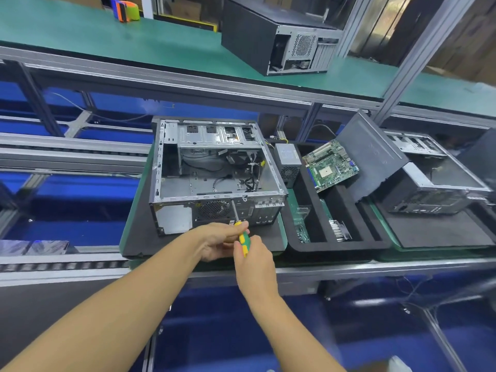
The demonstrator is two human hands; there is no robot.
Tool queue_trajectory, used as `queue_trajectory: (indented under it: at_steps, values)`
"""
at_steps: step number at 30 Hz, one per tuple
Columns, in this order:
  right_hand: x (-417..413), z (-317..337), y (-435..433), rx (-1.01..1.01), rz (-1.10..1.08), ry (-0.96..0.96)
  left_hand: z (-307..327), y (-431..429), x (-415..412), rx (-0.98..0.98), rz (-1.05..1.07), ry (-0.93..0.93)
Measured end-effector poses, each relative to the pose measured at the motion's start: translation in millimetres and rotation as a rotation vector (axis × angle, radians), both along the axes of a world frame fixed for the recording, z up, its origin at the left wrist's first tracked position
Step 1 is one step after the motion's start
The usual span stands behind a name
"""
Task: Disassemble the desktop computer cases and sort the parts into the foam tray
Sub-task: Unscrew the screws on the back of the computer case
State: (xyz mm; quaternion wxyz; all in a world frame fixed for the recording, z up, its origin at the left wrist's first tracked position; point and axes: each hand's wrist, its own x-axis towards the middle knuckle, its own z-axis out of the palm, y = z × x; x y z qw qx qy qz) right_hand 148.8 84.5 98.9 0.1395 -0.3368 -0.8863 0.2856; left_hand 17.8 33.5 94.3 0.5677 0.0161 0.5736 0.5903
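While my right hand (255, 264) gripped the lower end of the yellow-and-green screwdriver (243, 241), my left hand (218, 241) curled its fingers round the handle's upper part. The shaft reached up to the rear panel of the open computer case (214, 181), which lay on a dark mat (139, 237). Just to its right sat the foam tray (335, 247), holding a power supply (288, 161) and a tilted motherboard (331, 166); a black side panel (373, 157) leaned at its far right. Beyond, a closed case (249, 36) stood on the green shelf (107, 41).
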Motion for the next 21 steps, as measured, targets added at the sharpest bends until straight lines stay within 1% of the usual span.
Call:
queue_trajectory:
  at_steps: [1,3,4,5,6,7,8,9,10,11,13,14,15,16,17,18,19,20,21]
  values:
    - [2,3,1,-0.360,-0.034,0.058,-1,-1,-1,0.014,0.017,-0.009]
    - [7,7,7,-1.141,-0.167,0.257,-3,-3,-1,0.058,0.045,-0.030]
    - [9,11,9,-1.478,-0.217,0.330,-3,-4,-1,0.076,0.057,-0.039]
    - [12,11,11,-1.698,-0.252,0.361,-3,-4,-1,0.091,0.068,-0.051]
    - [12,10,11,-1.805,-0.270,0.376,-3,-5,-1,0.108,0.075,-0.063]
    - [12,10,10,-1.837,-0.282,0.383,-3,-6,0,0.129,0.074,-0.073]
    - [10,10,7,-1.814,-0.293,0.400,-3,-7,0,0.151,0.073,-0.079]
    - [7,11,6,-1.731,-0.313,0.404,-4,-8,1,0.177,0.076,-0.092]
    - [4,9,3,-1.566,-0.312,0.382,-5,-10,1,0.199,0.082,-0.113]
    - [3,9,1,-1.291,-0.287,0.316,-6,-12,1,0.215,0.076,-0.140]
    - [6,3,-1,-0.532,-0.149,0.049,-3,-14,2,0.195,0.016,-0.161]
    - [9,-3,-2,-0.201,-0.080,-0.064,0,-13,4,0.162,-0.015,-0.149]
    - [11,-6,-3,0.023,-0.036,-0.129,2,-11,7,0.127,-0.024,-0.131]
    - [12,-9,-4,0.152,-0.006,-0.130,3,-7,9,0.102,-0.014,-0.112]
    - [14,-13,-4,0.182,0.017,-0.109,4,-4,11,0.086,0.009,-0.099]
    - [14,-15,-2,0.121,0.015,-0.059,3,-2,13,0.071,0.037,-0.088]
    - [14,-14,-1,-0.045,-0.012,0.032,1,-1,13,0.062,0.059,-0.082]
    - [13,-8,-1,-0.328,-0.077,0.138,0,-1,13,0.070,0.073,-0.084]
    - [12,-2,-1,-0.728,-0.168,0.229,-1,-2,11,0.090,0.080,-0.094]
